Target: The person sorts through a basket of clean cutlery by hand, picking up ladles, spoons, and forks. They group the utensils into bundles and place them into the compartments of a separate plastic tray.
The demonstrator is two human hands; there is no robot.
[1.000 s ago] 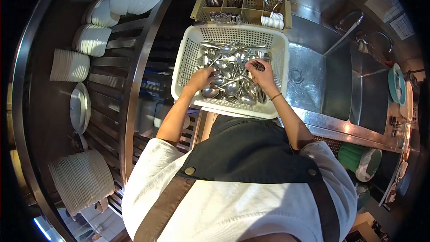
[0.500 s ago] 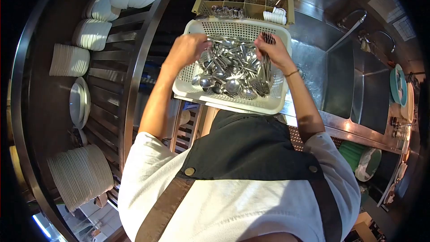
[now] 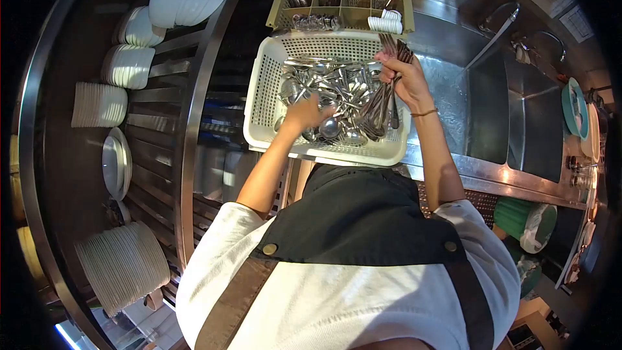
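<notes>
A white perforated basket (image 3: 258, 100) holds a heap of metal cutlery (image 3: 350, 84), with spoons and forks among it. My right hand (image 3: 408, 81) is closed around a bunch of forks (image 3: 387, 100) above the basket's right side. Tines stick up past the fingers, and the other ends hang down towards the heap. Over the left front of the pile, my left hand (image 3: 301, 116) reaches down with thumb and fingers apart, slightly blurred. Nothing shows in it, though its fingertips are partly lost against the spoons.
Behind the basket stands a divided cutlery holder (image 3: 359, 0) with forks, spoons and small white pieces. A metal sink (image 3: 486, 110) lies to the right. Along the left rack are white bowls (image 3: 188, 0) and a stack of plates (image 3: 123, 266).
My left hand has moved from above the basket's left edge down and right onto the cutlery. My right hand has shifted slightly right, still holding the forks, which now fan out more.
</notes>
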